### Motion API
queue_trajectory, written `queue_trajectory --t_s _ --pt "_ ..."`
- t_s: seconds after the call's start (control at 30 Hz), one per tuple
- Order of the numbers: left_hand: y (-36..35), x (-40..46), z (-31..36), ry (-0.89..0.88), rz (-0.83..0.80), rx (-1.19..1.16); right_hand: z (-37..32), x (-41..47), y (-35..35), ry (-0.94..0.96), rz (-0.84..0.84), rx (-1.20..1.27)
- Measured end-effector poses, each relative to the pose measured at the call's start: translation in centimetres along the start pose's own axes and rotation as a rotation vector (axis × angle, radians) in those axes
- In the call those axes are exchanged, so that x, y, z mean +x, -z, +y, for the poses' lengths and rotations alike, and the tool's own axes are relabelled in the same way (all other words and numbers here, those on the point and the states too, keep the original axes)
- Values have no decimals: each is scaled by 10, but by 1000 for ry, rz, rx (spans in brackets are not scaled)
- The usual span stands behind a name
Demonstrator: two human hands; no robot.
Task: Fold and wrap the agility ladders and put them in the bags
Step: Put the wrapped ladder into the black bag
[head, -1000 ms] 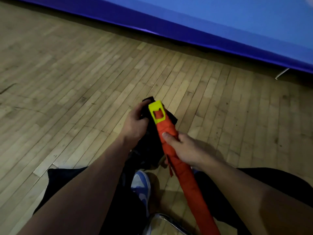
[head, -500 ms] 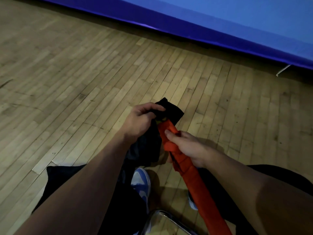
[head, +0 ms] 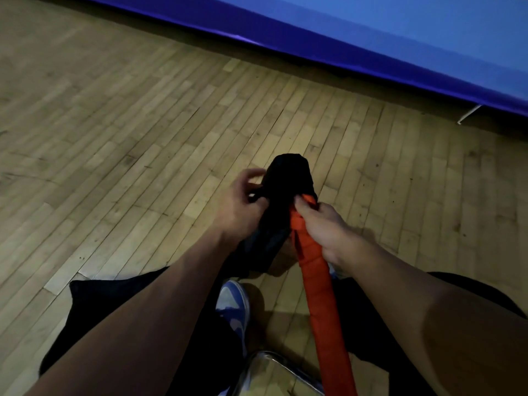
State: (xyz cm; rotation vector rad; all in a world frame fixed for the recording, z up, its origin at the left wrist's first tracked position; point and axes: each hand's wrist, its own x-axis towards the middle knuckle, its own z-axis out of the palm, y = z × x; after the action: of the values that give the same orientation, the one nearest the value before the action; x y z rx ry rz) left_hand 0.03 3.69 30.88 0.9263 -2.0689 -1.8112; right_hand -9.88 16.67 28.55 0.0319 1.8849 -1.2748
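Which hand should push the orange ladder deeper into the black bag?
Probably the right hand: it grips the ladder just below the bag mouth. The left hand pinches the bag's edge.

ladder bundle (head: 317, 287) enters the bag (head: 285, 190) at 12 o'clock; left hand (head: 243, 210) at 9, right hand (head: 325, 224) at 3.

Black bag (head: 287, 184) held above the wooden floor (head: 114, 138), its mouth pinched by the left hand (head: 243, 210). Right hand (head: 323, 227) grips the orange wrapped ladder bundle (head: 317, 295) just right of the bag, bundle tip entering the bag's mouth. Blue mat (head: 371, 32) lies well beyond the bag.
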Motion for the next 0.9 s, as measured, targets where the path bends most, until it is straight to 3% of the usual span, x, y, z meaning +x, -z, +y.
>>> queue_trajectory --t_s 0.07,0.13,0.23,0.4,0.53,0.6,0.73,0.9 --pt "2 -1 1 49 -25 93 2 4 0 -61 59 -19" --pt "-6 -10 1 153 -250 273 3 8 0 -86 105 24" --pt "-31 -27 -6 332 -492 132 -1 11 0 -94 156 43" --pt "-40 -25 -11 284 -348 27 -10 11 1 -147 130 231" --pt "-35 -20 -7 160 -220 -29 -16 8 1 -140 -42 415" --pt "-30 -13 -5 116 -144 -96 -17 3 -5 -131 -87 415" --pt "-23 2 -4 91 3 -184 -10 1 -11 66 -36 300" --pt "-18 8 -9 140 -17 -259 -11 -1 -12 96 -55 310"
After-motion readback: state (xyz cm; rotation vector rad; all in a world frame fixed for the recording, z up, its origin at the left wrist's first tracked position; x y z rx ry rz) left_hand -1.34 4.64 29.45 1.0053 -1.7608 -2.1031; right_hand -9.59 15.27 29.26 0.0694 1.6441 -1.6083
